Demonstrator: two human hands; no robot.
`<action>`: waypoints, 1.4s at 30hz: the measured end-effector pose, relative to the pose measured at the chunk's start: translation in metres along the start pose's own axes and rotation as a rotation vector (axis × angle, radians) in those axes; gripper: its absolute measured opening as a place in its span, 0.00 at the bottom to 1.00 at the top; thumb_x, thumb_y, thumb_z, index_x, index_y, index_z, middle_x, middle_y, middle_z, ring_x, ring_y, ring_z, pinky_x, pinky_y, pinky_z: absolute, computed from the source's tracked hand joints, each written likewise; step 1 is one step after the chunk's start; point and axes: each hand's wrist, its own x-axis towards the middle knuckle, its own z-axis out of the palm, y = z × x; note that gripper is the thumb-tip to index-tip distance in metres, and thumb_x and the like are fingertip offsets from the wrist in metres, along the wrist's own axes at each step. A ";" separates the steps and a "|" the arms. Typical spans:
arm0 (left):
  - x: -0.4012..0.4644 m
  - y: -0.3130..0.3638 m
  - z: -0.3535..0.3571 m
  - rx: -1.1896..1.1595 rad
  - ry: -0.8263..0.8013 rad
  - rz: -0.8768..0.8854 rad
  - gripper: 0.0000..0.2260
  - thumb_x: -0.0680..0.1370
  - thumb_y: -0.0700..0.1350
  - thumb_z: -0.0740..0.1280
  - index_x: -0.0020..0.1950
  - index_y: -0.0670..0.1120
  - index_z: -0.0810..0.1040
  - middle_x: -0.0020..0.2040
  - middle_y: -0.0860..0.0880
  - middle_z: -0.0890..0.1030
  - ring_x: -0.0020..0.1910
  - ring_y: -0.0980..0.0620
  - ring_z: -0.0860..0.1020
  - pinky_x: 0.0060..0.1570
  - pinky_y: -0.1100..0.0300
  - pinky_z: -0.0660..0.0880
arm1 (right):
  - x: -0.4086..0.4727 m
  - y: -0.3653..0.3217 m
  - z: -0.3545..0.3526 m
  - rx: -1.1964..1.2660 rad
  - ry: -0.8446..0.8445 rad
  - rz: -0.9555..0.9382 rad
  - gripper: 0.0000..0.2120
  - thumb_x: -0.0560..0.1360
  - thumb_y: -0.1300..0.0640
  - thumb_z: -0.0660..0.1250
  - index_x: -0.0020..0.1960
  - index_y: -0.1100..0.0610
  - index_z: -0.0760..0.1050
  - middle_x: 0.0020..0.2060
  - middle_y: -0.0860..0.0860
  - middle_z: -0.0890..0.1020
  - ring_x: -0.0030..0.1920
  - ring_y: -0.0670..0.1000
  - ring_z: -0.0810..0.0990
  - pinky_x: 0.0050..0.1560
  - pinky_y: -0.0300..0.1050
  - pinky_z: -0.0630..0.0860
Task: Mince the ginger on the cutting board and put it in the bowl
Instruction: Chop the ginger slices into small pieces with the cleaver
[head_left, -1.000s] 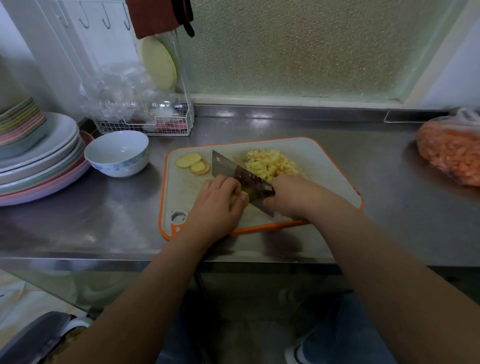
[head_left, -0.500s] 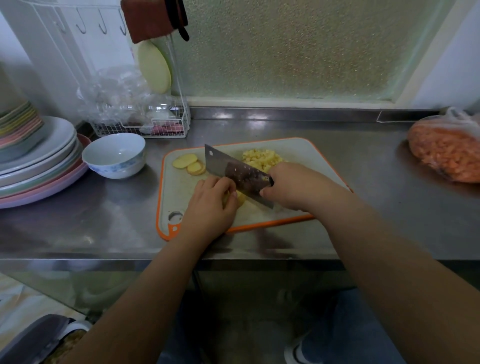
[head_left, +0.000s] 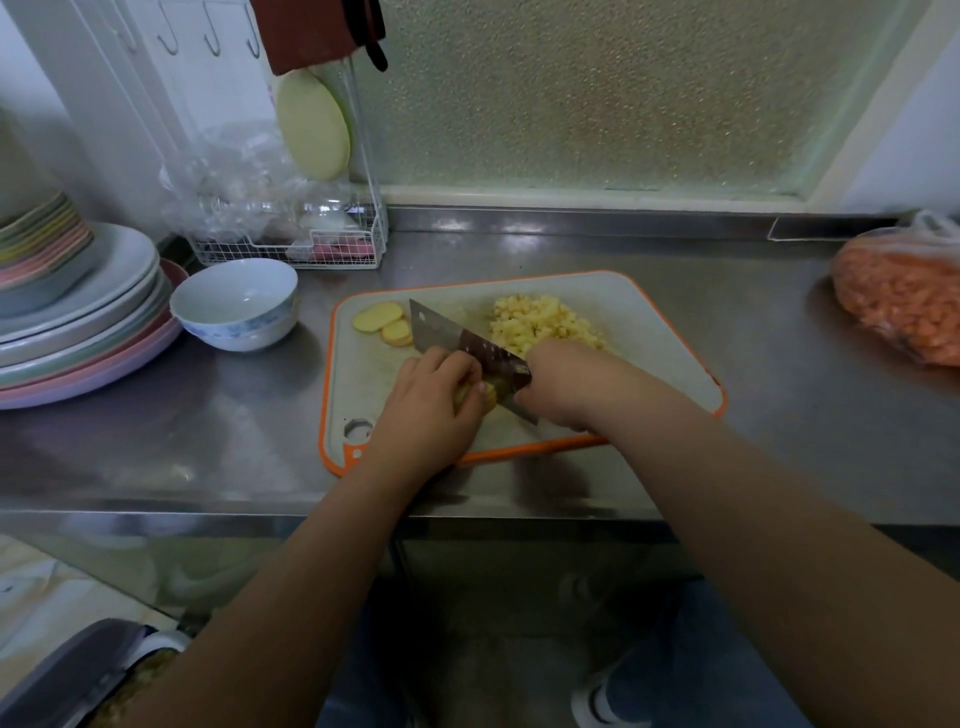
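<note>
No legible text, labels or numbers anywhere

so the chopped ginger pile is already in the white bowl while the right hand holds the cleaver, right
Not quite. In the head view the chopped ginger pile lies on the cutting board, not in the white bowl, which looks empty. The right hand does hold the cleaver.

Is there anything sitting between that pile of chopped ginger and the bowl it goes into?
Yes. The cleaver, the two ginger slices and the left hand lie on the cutting board between the minced ginger and the bowl.
</note>
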 end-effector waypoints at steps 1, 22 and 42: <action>-0.001 0.001 0.000 0.001 0.006 -0.001 0.03 0.77 0.49 0.63 0.50 0.51 0.72 0.49 0.52 0.72 0.49 0.52 0.68 0.48 0.61 0.63 | 0.002 0.002 0.006 0.029 0.023 0.001 0.08 0.76 0.52 0.64 0.42 0.56 0.71 0.34 0.53 0.73 0.36 0.55 0.74 0.36 0.42 0.70; -0.004 0.004 -0.003 -0.026 0.073 -0.014 0.04 0.77 0.46 0.65 0.51 0.49 0.76 0.47 0.54 0.71 0.49 0.52 0.69 0.48 0.61 0.63 | -0.023 0.000 -0.023 -0.052 0.058 -0.048 0.10 0.79 0.52 0.62 0.44 0.58 0.71 0.30 0.52 0.70 0.27 0.49 0.68 0.25 0.41 0.62; -0.010 0.001 -0.003 -0.006 0.176 0.002 0.04 0.76 0.45 0.67 0.42 0.48 0.74 0.42 0.52 0.73 0.44 0.52 0.69 0.43 0.60 0.63 | 0.003 0.015 0.003 0.217 0.026 0.000 0.15 0.76 0.48 0.66 0.36 0.57 0.73 0.25 0.53 0.75 0.24 0.52 0.75 0.26 0.38 0.68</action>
